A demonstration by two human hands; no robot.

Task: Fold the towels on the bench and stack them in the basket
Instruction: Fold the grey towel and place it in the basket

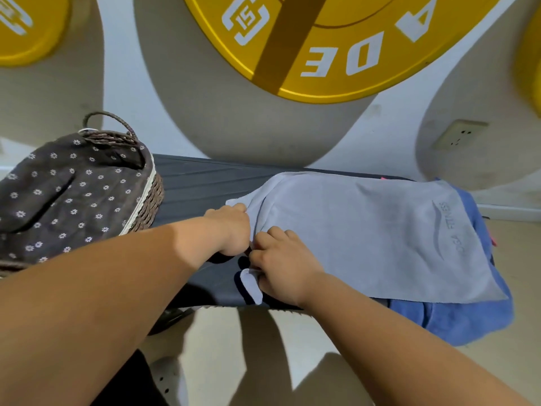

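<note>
A light grey towel with a printed fitness logo lies spread across the dark bench. Under its right end a darker blue towel hangs over the bench's end. My left hand pinches the grey towel's left edge near its far corner. Close beside it, my right hand grips the same left edge nearer to me, and a small flap of cloth curls under it. The woven basket with a brown flowered liner stands on the bench's left end, left of both hands.
A large yellow weight plate leans on the white wall behind the bench, with other yellow plates at the left and right edges. A wall socket is at the right. Pale floor lies below the bench's near edge.
</note>
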